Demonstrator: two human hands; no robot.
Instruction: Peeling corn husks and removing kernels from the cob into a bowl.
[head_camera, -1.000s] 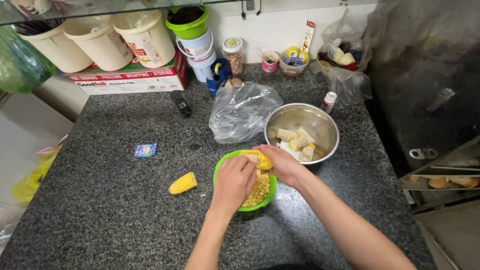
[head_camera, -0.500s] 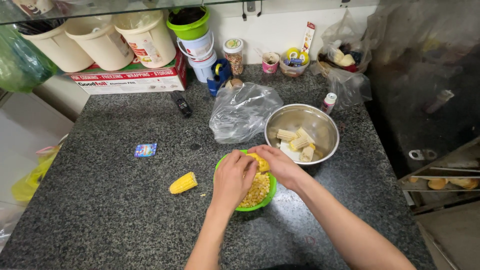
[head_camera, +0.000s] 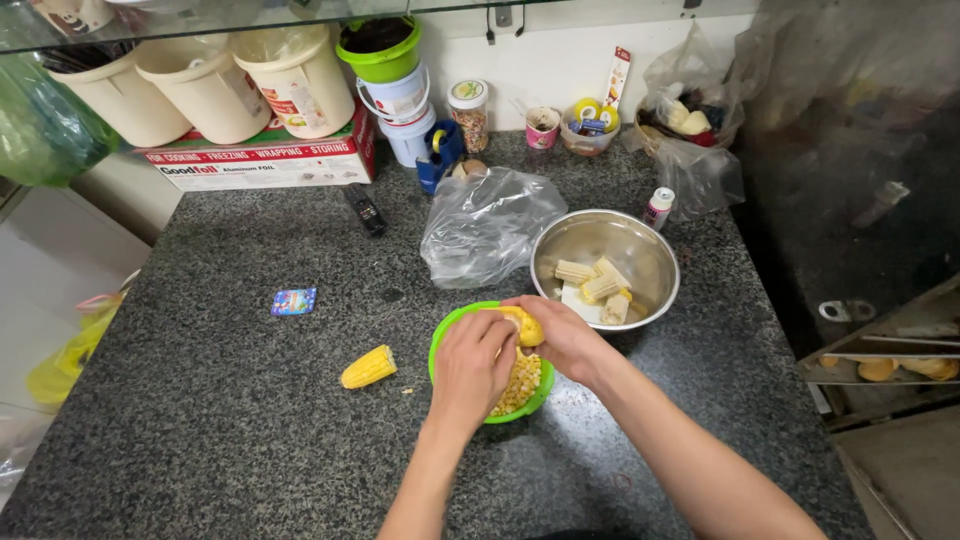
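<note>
Both my hands meet over a green bowl (head_camera: 440, 342) that holds loose yellow corn kernels (head_camera: 518, 385). My left hand (head_camera: 472, 362) and my right hand (head_camera: 562, 335) together grip a short yellow piece of corn cob (head_camera: 527, 326) above the bowl. Another corn cob piece (head_camera: 368, 367) lies on the dark granite counter (head_camera: 220, 420) just left of the bowl. Behind my right hand stands a steel bowl (head_camera: 652, 262) with several pale stripped cob pieces (head_camera: 595, 284) in it.
A crumpled clear plastic bag (head_camera: 488, 224) lies behind the green bowl. A small blue packet (head_camera: 294, 301) and a black remote-like object (head_camera: 365, 209) rest on the counter. White buckets (head_camera: 295, 80), a foil box (head_camera: 260, 160), stacked tubs, jars and bagged items line the back wall.
My hands have shifted only slightly on the cob over the green bowl. Everything else on the counter stays where it was.
</note>
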